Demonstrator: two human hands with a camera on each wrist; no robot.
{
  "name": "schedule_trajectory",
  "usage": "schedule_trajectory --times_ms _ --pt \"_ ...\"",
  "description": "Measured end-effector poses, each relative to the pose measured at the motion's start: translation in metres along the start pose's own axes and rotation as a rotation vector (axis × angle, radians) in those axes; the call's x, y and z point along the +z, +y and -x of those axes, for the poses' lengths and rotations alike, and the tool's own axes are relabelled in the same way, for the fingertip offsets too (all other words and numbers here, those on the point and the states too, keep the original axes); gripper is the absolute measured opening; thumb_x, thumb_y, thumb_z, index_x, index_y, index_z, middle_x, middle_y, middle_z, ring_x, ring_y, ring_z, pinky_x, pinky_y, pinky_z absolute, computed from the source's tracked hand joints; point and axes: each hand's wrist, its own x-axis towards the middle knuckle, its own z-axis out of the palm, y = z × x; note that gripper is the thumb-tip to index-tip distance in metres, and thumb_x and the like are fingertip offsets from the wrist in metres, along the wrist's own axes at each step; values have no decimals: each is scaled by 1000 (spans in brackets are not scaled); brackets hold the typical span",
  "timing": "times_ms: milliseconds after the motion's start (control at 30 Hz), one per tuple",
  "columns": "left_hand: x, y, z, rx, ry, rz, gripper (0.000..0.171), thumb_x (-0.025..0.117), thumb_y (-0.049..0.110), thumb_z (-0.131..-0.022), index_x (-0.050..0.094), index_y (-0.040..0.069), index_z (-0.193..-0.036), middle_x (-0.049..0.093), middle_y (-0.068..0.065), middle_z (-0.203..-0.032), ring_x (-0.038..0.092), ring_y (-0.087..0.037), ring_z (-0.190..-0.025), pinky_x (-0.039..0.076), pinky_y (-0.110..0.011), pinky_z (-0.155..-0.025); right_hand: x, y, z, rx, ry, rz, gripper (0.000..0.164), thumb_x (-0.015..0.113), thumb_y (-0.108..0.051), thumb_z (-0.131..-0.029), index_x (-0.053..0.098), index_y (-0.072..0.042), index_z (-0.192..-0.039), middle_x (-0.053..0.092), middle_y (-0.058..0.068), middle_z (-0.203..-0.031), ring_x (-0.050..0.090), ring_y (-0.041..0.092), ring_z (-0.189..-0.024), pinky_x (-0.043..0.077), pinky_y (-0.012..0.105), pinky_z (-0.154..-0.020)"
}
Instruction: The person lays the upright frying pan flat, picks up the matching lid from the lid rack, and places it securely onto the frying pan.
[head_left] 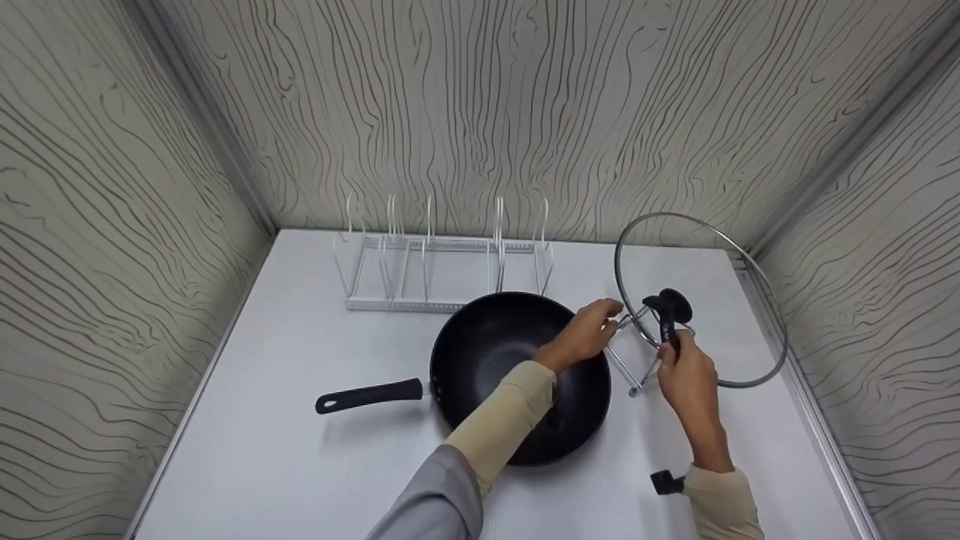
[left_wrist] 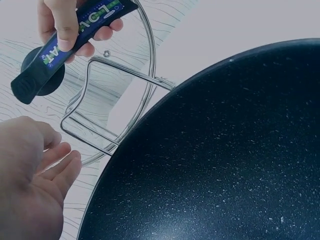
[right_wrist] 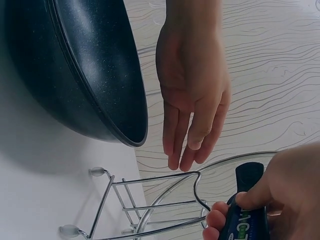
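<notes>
One glass lid (head_left: pixel 731 322) is tilted at a small wire stand (head_left: pixel 622 368) on the right of the white counter (head_left: pixel 300 465); whether it rests there, I cannot tell. The right hand (head_left: pixel 688 379) grips its black handle (head_left: pixel 668 322), fingers curled round. Holding nothing, the left hand (head_left: pixel 581 337), fingers loosely extended, hangs just beside the stand, beyond the black wok (head_left: pixel 487 352).

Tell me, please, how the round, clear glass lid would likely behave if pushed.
The lid looks stiff, given its metal rim, and probably fragile, since its clear pane resembles glass. Its circular edge might roll, though the right hand grips its black handle.
</notes>
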Motion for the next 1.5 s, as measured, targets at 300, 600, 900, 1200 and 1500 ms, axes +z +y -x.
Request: schedule_trajectory --times_ms 300,600,900,1200,1500 --pt "4 6 1 30 -30 -1 35 55 -1 -107 62 -2 -142 68 -15 -140 65 -20 -132 50 -17 -107 1 -3 -1 -12 9 9 26 55 -4 -101 59 14 -120 71 30 -92 69 39 -75 53 46 -63" --pt "4 9 -7 30 -45 -195 30 57 4 -109 68 2 -137 71 -10 -132 68 -18 -126 51 -20 -107 2 -8 -7 18 -50 85 34 57 -16 -107 53 14 -120 67 31 -80 65 40 -64 48 52 -53" --pt "10 8 -11 14 -17 -253 25 56 9 -110 71 8 -130 76 -4 -129 70 -13 -124 52 -20 -105 5 -9 -11 -5 -26 119 26 52 -13 -109 55 12 -108 66 34 -77 66 47 -64 49 59 -53" --pt "14 5 -8 16 35 -231 24 59 11 -109 76 9 -125 78 -3 -123 73 -12 -117 53 -17 -100 14 -6 -10 24 -51 151 26 50 -16 -111 54 9 -109 66 29 -74 66 39 -58 44 44 -45" --pt "15 13 -16 -75 36 -239 24 60 13 -108 79 12 -123 79 2 -121 72 -8 -117 53 -14 -99 16 -4 -10 -13 42 194 26 52 -15 -110 57 11 -109 67 31 -73 68 47 -61 48 56 -49"
